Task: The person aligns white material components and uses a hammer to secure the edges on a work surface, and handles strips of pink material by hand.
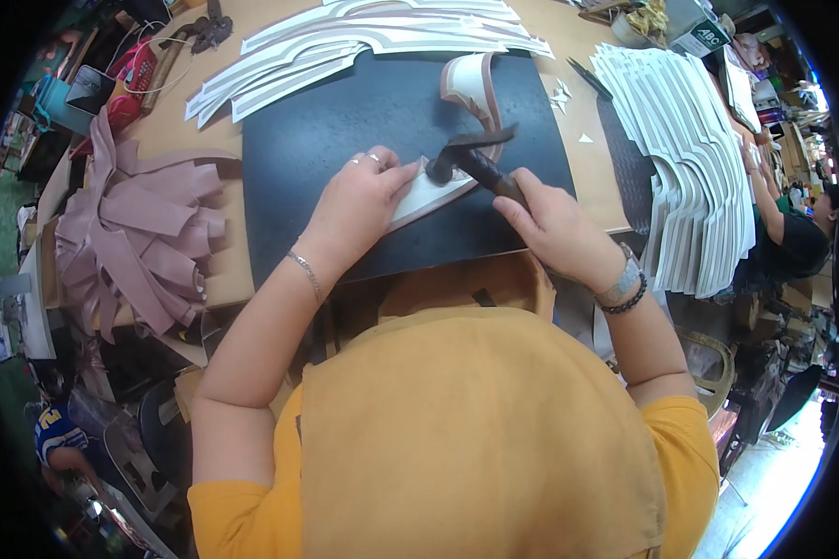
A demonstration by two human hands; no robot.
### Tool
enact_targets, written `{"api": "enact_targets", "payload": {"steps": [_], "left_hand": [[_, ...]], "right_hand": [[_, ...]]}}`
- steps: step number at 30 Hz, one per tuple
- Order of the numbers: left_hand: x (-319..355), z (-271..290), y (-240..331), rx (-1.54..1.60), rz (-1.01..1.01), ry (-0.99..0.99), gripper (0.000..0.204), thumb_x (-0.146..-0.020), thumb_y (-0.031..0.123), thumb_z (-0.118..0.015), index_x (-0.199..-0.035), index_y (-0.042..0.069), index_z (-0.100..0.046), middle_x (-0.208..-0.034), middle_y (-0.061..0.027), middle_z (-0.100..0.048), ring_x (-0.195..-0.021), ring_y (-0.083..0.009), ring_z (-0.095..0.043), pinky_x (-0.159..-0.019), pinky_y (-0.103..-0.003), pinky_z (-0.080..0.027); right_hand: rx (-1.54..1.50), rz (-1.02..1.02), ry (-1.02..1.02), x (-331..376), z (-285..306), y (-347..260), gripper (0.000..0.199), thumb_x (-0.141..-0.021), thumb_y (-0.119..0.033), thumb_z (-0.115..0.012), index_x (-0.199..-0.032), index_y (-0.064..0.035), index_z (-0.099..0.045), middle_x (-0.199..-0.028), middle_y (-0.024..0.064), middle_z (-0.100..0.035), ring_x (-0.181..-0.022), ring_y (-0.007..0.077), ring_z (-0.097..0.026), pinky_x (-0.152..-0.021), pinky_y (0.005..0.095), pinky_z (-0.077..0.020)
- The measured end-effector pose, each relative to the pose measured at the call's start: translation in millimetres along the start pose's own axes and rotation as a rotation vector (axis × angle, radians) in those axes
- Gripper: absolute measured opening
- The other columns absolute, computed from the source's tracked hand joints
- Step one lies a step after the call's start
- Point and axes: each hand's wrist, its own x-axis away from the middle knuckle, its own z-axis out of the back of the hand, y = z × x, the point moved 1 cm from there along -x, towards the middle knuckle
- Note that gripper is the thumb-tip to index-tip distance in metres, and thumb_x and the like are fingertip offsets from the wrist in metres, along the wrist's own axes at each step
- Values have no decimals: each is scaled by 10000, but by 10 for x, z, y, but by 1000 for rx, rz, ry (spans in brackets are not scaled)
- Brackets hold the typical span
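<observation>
Right hand: closed around hammer, its head at the strip, contact unclear. Left hand: fingers narrowed at one end of white, brown-edged strip, between both hands. Beneath: black mat. Beyond left hand, leftward: mauve pieces, heaped. Beyond right hand, rightward: white pieces, overlapping.

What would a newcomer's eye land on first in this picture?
Probably the dark hammer in the right hand, its head over a pale strip that the left hand holds on the black mat, near the picture's middle. Next might come the broad mustard apron below, then the fanned white pieces on the right and the dusty-pink strips heaped on the left.
</observation>
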Motion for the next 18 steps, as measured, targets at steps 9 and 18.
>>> {"api": "enact_targets", "payload": {"steps": [9,18], "left_hand": [[48,9,21,-20,-5,20,188,-879,73,-656,-1059,71,-707,-959,-98,-640,-869,-295,-630,-763,-382,-525],[125,279,-5,156,268,-158,217,-859,71,-664,-1073,48,-695,-980,-111,-637,-909,-309,-623,-801,-369,-507]], "right_hand": [[62,88,79,-282,8,-17,306,-994,-307,-544,-987,-12,-463,-796,273,-632,-787,490,-598,-671,541,-467],[55,64,117,-279,-45,-65,309,-994,-324,-535,-1014,-23,-466,-802,271,-639,-801,488,-609,-677,555,-471]]}}
